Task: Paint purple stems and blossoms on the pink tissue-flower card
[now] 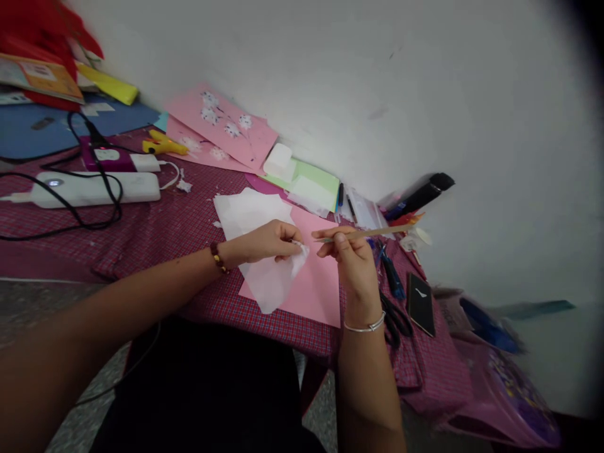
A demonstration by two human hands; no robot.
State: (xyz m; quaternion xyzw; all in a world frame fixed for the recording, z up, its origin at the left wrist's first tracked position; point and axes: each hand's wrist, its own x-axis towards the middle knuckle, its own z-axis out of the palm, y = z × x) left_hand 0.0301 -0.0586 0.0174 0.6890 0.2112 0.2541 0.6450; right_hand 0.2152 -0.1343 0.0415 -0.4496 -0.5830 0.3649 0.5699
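My left hand (pixel 268 242) is closed in a pinch on a piece of white tissue paper (pixel 274 283) that droops over a pink paper sheet (pixel 314 286) on the checked red cloth. My right hand (pixel 352 258) is closed on a thin wooden stick (pixel 377 232) held level, its near tip close to the pinched tissue. More white tissue sheets (pixel 245 211) lie flat just behind my left hand.
A yellow glue gun (pixel 163 145), white power strip (pixel 94 189) with black cables, pink flower cards (pixel 226 126) and green paper (pixel 311 182) lie toward the wall. Black scissors (pixel 394 321), a dark phone (pixel 421 304) and a blue tool (pixel 391 274) sit right of the pink sheet.
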